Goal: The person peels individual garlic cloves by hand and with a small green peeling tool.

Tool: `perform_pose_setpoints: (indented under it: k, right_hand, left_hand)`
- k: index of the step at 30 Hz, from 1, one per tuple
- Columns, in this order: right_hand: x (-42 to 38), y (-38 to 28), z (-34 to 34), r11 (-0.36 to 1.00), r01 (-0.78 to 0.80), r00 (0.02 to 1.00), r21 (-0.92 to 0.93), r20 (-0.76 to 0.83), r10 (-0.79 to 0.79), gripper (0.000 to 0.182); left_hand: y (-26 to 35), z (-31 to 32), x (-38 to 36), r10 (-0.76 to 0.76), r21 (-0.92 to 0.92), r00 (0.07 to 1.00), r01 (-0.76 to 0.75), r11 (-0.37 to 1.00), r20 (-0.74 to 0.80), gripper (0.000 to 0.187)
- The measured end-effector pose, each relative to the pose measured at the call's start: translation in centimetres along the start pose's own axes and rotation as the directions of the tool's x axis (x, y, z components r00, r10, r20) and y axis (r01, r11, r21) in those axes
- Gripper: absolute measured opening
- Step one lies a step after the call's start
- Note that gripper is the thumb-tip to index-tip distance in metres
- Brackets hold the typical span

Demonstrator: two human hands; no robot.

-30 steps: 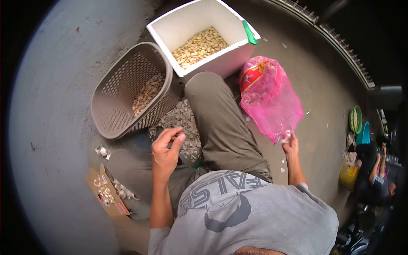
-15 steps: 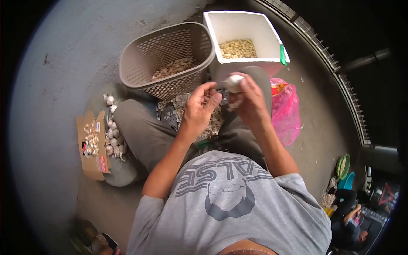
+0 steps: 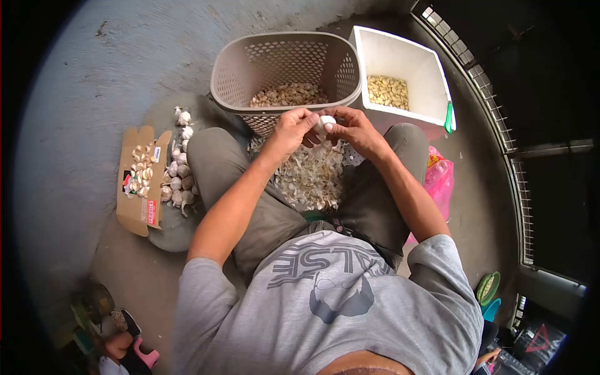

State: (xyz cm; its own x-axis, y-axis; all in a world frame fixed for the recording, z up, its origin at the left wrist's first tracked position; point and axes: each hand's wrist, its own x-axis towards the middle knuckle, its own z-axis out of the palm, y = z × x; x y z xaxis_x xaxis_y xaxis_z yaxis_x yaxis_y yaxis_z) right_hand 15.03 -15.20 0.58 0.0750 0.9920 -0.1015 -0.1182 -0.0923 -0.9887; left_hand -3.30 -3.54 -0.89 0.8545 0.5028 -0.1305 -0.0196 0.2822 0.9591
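A whitish garlic bulb (image 3: pixel 324 124) is held between both hands, above the pile of peels (image 3: pixel 309 178) between the knees. My left hand (image 3: pixel 292 131) is closed, its fingertips on the bulb's left side. From the right, my right hand (image 3: pixel 354 130) pinches it with thumb and fingers. Just beyond the hands stands a grey-brown perforated basket (image 3: pixel 284 47) with unpeeled-looking cloves (image 3: pixel 289 95) inside. A white foam box (image 3: pixel 406 53) beside it holds pale peeled cloves (image 3: pixel 387 92).
On the left, a cardboard piece (image 3: pixel 131 209) with loose cloves lies beside several whole garlic bulbs (image 3: pixel 180 169) on a grey seat. A pink plastic bag (image 3: pixel 439 184) is by the right knee. Parts of other people (image 3: pixel 119 344) show at lower left and lower right.
Both hands have come together around the bulb, where before only the right hand held it. The view has shifted, so the basket and box appear further right.
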Motion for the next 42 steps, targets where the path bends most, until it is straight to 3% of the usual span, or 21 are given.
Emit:
perform_pose_setpoints:
  k: [3, 5, 8, 11, 12, 15, 21, 27, 31, 34, 37, 42]
  right_hand:
    - [0.0, 0.0, 0.5, 0.999, 0.026, 0.996, -0.034, -0.087, -0.029, 0.039]
    - [0.3, -0.7, 0.9, 0.999, 0.050, 0.994, -0.003, -0.098, -0.050, 0.037]
    - [0.7, -0.9, 1.2, 0.981, 0.073, 0.994, -0.179, -0.066, -0.086, 0.035]
    - [1.0, -1.3, 1.3, 0.954, -0.055, 0.995, -0.296, -0.100, 0.026, 0.038]
    - [1.0, -1.2, 1.5, 0.910, 0.084, 0.988, -0.405, -0.088, -0.130, 0.042]
    - [0.7, -1.8, 2.1, 0.854, 0.121, 0.973, -0.506, -0.109, -0.203, 0.045]
    - [0.7, -1.5, 2.1, 0.821, 0.151, 0.965, -0.551, -0.098, -0.243, 0.045]
    - [1.2, -0.9, 2.2, 0.939, 0.177, 0.960, -0.296, -0.159, -0.231, 0.039]
    - [1.3, -1.7, 1.7, 0.996, -0.029, 0.991, -0.086, -0.136, 0.017, 0.034]
    - [1.3, -2.0, 2.0, 0.995, -0.038, 0.991, -0.097, -0.133, 0.025, 0.034]
    - [2.3, -0.6, 3.2, 0.889, 0.182, 0.958, -0.421, -0.129, -0.258, 0.035]
    - [2.2, -0.1, 3.0, 0.895, 0.201, 0.962, -0.399, -0.094, -0.258, 0.033]
  left_hand:
    - [0.6, 1.3, 0.0, -0.058, -0.075, 0.998, 0.055, 0.996, -0.035, 0.033]
    - [-0.2, 1.5, 0.7, 0.018, -0.034, 0.999, -0.020, 0.999, -0.045, 0.038]
    - [-1.5, 0.7, 1.5, 0.027, 0.021, 0.996, -0.025, 0.999, -0.080, 0.045]
    - [-0.5, 1.5, 0.7, 0.041, 0.076, 0.984, -0.028, 0.997, -0.172, 0.046]
    - [-0.5, 1.4, 0.7, 0.039, 0.108, 0.987, -0.022, 0.994, -0.159, 0.057]
    - [-0.4, 1.4, 0.7, 0.076, 0.050, 0.985, -0.069, 0.996, -0.153, 0.053]
    - [-0.6, 1.0, 0.6, -0.019, -0.243, 0.998, 0.004, 0.970, -0.060, 0.046]
    - [0.3, 1.0, 0.2, -0.006, -0.290, 0.998, -0.014, 0.957, -0.070, 0.041]
    - [0.2, 0.9, 0.3, 0.028, -0.313, 0.993, -0.062, 0.948, -0.113, 0.039]
    - [0.1, 0.8, 0.4, 0.015, -0.244, 0.986, -0.055, 0.968, -0.163, 0.041]
    - [-0.1, 1.0, 0.4, 0.015, -0.132, 0.969, -0.048, 0.990, -0.246, 0.042]
    - [0.3, 1.7, 0.2, 0.050, -0.149, 0.956, -0.096, 0.984, -0.289, 0.040]
